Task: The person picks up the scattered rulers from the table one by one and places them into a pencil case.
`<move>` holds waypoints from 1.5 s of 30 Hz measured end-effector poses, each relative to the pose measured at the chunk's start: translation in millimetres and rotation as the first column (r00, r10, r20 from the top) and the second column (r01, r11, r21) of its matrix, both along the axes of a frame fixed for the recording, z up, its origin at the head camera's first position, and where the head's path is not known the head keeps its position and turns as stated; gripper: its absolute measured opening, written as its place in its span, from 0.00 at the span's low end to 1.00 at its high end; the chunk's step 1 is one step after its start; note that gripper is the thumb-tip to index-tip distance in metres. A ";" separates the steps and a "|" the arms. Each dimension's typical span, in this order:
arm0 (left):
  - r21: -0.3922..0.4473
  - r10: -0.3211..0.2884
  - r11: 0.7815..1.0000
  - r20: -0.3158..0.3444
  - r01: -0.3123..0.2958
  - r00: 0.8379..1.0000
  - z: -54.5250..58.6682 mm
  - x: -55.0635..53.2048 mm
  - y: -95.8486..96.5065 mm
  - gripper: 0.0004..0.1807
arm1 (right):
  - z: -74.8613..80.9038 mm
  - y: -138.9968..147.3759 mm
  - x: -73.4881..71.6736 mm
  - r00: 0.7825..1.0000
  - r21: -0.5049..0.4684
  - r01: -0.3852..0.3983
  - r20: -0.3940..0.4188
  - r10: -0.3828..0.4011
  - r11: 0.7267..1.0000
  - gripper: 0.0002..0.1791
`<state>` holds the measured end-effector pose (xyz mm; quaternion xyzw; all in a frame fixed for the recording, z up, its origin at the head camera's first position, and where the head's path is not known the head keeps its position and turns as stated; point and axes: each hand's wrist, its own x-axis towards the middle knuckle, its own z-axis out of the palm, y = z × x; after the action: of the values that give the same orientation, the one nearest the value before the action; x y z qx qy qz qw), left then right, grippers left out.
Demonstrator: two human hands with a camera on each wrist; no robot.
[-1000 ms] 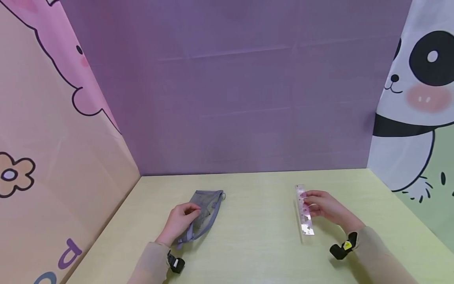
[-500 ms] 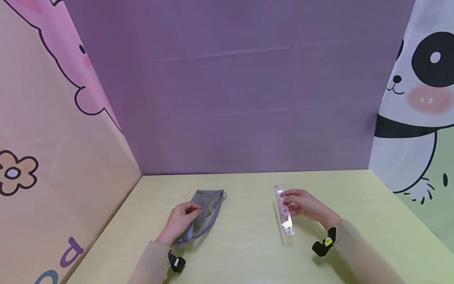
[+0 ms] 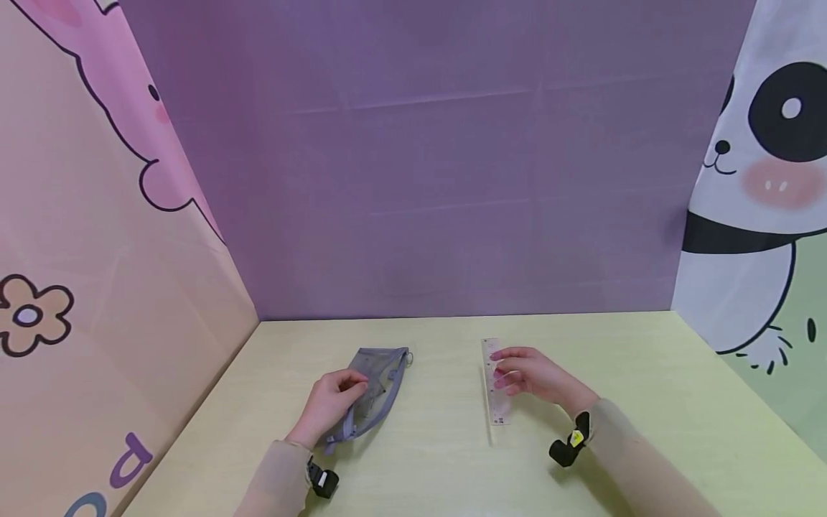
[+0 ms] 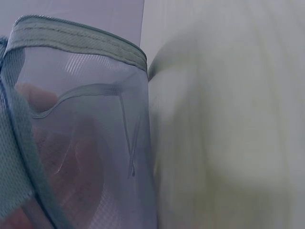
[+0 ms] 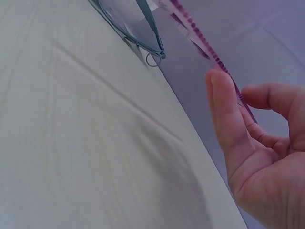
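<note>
My left hand (image 3: 328,403) grips a grey-blue mesh zipper pouch (image 3: 381,370) by its near left side, its mouth edged with a fabric band. Through the sheer mesh (image 4: 128,143) in the left wrist view, fingers show, along with a thin strap or seam line. To the right, my right hand (image 3: 536,378) pinches a clear ruler (image 3: 498,406) with pink and purple print between thumb and fingers. The ruler stands nearly upright in the head view, above its shadow on the table. From the right wrist, the ruler (image 5: 202,40) appears edge-on, with the pouch's ring (image 5: 153,59) beyond it.
Both hands are over a pale wood-look table (image 3: 426,459). A purple cloth backdrop (image 3: 413,158) rises behind its back edge. Printed cloths with a flower (image 3: 27,316) and a panda (image 3: 788,187) close off the left and right sides.
My right hand has moved left with the ruler, bringing it closer to the pouch. The left hand and the pouch have stayed almost still.
</note>
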<state>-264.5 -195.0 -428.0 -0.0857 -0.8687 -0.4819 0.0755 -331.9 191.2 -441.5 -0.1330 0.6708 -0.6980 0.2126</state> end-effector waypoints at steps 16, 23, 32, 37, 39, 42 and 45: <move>0.008 -0.001 1.000 -0.005 0.001 1.000 -2.3 -0.3 0.4 0.06 | -3.8 -48.2 -8.2 0.998 -0.070 0.024 0.060 -0.019 0.997 0.19; 0.003 0.002 1.000 -0.008 -0.002 1.000 -3.1 -1.1 0.6 0.06 | -8.2 -67.9 -9.6 0.998 -0.090 0.007 0.062 -0.002 0.996 0.20; -0.006 0.004 1.000 -0.028 -0.004 1.000 -2.4 -1.8 0.2 0.06 | -11.5 -95.6 -9.7 0.994 -0.108 -0.030 0.099 0.041 0.994 0.19; -0.013 0.008 1.000 -0.028 -0.008 1.000 -1.3 -1.8 0.8 0.06 | -13.0 -108.1 -10.2 0.990 -0.128 -0.026 0.132 0.043 0.991 0.18; -0.011 0.007 1.000 -0.025 -0.007 1.000 -1.0 -1.7 0.8 0.06 | -13.3 -112.7 -10.4 0.989 -0.137 -0.023 0.144 0.043 0.990 0.18; -0.007 0.003 1.000 -0.021 -0.003 1.000 -0.8 -1.2 0.5 0.06 | -14.2 -119.6 -10.3 0.986 -0.142 -0.024 0.159 0.047 0.990 0.18; -0.001 -0.003 1.000 -0.018 0.003 1.000 -0.9 -0.8 0.2 0.05 | -14.4 -126.2 -9.2 0.984 -0.135 -0.025 0.169 0.048 0.990 0.19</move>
<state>-265.3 -194.7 -428.9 -0.0913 -0.8681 -0.4809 0.0827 -341.1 65.0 -455.9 -0.0985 0.5995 -0.7458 0.2732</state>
